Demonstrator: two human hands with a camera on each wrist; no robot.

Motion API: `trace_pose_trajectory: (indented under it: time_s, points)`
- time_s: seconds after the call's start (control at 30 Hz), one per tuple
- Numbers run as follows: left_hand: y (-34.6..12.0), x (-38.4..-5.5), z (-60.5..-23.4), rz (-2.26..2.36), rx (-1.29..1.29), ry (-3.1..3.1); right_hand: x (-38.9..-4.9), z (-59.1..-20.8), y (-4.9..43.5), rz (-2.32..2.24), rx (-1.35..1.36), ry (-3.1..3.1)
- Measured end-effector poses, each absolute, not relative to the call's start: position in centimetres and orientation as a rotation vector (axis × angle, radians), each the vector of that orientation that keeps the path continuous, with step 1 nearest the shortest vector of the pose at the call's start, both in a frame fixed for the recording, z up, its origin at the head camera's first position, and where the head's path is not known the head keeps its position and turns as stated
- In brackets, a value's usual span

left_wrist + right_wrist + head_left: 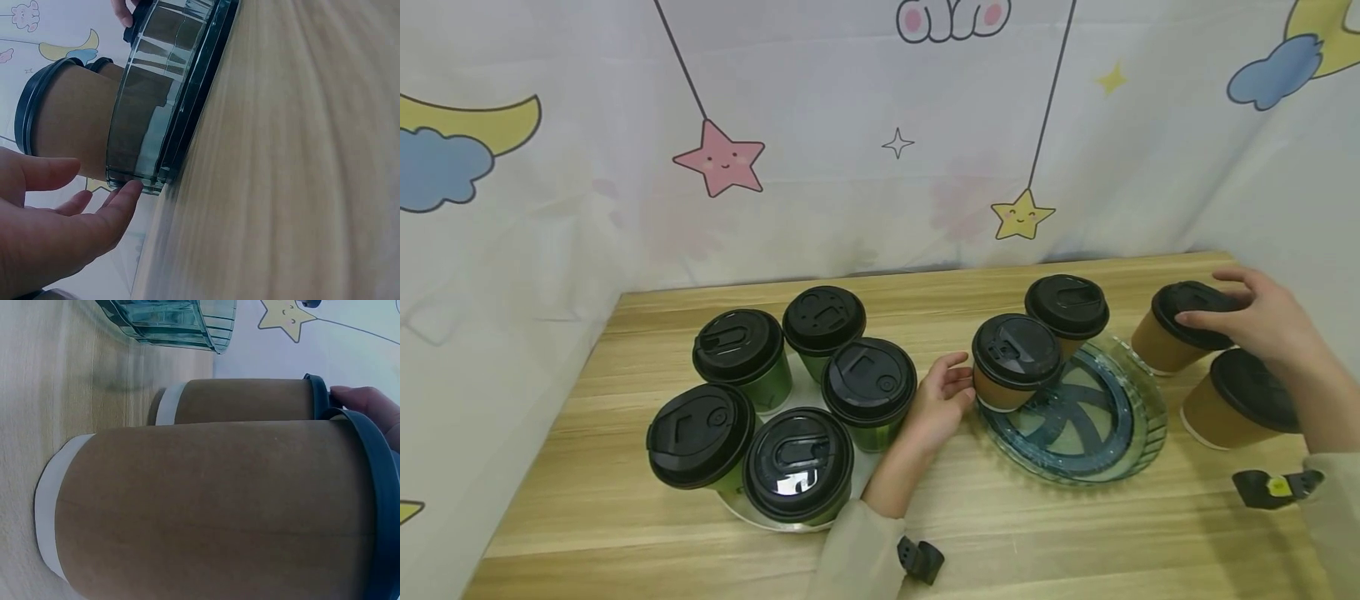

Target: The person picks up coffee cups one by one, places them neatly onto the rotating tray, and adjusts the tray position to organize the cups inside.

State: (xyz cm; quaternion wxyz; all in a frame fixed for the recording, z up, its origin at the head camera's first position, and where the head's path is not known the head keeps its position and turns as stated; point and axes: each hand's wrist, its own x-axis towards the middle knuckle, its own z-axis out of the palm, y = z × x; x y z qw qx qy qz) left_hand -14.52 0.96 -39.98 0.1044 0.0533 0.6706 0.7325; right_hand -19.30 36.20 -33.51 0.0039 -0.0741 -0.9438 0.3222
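A clear round glass dish [1150, 429] holds two brown paper cups with black lids, a front cup [1017, 354] and a back cup [1067, 307]. Beside the front cup is my left hand [936, 404], its fingers loosely bent. In the left wrist view, a fingertip lies right at the dish wall [134, 147], and the thumb points toward the cup [75, 122]. Over at the right, my right hand [1262, 321] grips the black lid of another brown cup [1168, 342], thumb on the near side. A further brown cup [1221, 408] stands close in front.
Left of my left arm, several green cups with black lids [767, 379] stand together on a white plate [752, 518]. The wooden table [970, 533] meets a patterned cloth backdrop [850, 208] at its rear edge.
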Motion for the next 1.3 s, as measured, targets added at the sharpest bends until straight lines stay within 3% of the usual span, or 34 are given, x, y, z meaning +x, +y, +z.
trace_pose_trajectory:
  time_s: [1.3]
  points:
    - [0.8,-14.8,-40.2,2.126,0.184,1.962,-18.5,-33.0,37.0,1.043,-0.154,-2.796]
